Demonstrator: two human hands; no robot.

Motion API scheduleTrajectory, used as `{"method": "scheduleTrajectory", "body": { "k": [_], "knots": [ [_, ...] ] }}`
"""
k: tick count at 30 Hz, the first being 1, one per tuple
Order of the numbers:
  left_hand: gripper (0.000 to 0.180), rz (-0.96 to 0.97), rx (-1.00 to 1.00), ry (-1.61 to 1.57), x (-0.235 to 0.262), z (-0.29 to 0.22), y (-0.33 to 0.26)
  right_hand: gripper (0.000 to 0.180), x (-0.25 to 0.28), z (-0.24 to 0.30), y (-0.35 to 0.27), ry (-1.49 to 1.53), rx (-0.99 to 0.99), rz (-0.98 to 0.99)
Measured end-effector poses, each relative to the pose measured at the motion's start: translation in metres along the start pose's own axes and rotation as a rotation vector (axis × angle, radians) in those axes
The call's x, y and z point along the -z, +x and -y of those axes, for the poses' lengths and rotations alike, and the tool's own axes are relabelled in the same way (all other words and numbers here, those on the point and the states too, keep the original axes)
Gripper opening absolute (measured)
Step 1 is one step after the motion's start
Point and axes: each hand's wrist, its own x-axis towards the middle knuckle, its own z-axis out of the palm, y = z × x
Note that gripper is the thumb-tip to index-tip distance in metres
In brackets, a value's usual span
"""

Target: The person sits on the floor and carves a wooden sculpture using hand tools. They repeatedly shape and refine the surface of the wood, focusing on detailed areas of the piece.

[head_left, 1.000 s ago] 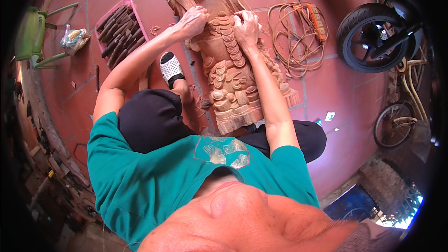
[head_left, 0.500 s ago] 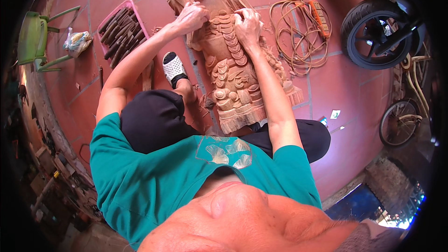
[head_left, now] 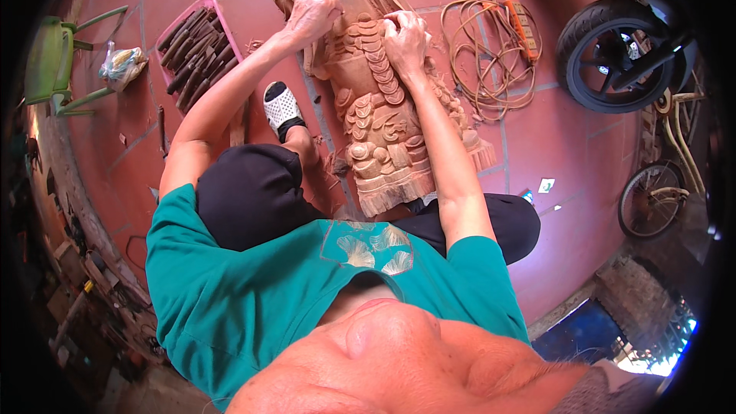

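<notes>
A carved wooden statue (head_left: 387, 115) lies lengthwise on the floor in front of me, its base nearest. Rows of overlapping coin-like discs, rounded lumps and draped folds cover it. My left hand (head_left: 313, 17) is over the left side of its upper part, fingers bent and pinched together. Whatever lies between those fingertips is too small to make out. On the other side, my right hand (head_left: 407, 40) rests against the carving beside the top of the disc column. Its fingers are curled down, and their tips are partly hidden.
Left of the statue stands a pink basket (head_left: 224, 11) of dark-handled tools. A green chair (head_left: 50, 61) and a plastic bag (head_left: 121, 66) are farther left. Right are a tangled cord (head_left: 479, 88) with an orange power strip (head_left: 522, 29), a motorbike wheel (head_left: 606, 54) and a bicycle wheel (head_left: 652, 199).
My left hand has shifted slightly up the statue, and its fingers have turned a little. My right hand stays in nearly the same place. The whole view has moved slightly.
</notes>
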Motion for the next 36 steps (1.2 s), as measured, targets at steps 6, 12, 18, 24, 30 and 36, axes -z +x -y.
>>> {"method": "scheduleTrajectory", "body": {
  "k": [6,12,18,24,30,36],
  "knots": [
    [0.012,0.254,-0.054,0.036,-0.012,-0.002,-0.010,0.016,0.001,0.002,0.002,0.002,-0.015,0.009],
    [0.009,0.013,0.025,0.002,-0.009,0.004,0.000,0.017,0.001,0.003,0.001,0.014,-0.010,0.022],
    [0.007,0.273,-0.046,0.012,-0.011,-0.004,-0.005,0.017,0.000,0.001,0.002,0.020,-0.013,0.001],
    [0.008,0.036,-0.045,0.025,-0.015,0.003,0.002,0.016,0.000,0.004,0.002,0.014,-0.012,0.011],
    [0.010,0.358,-0.123,-0.009,-0.008,0.007,0.001,0.016,0.001,0.004,0.002,0.028,-0.016,0.002],
    [0.010,0.070,-0.029,-0.040,-0.017,0.003,0.002,0.016,0.000,0.003,0.001,0.018,-0.011,0.016]
  ]
}}
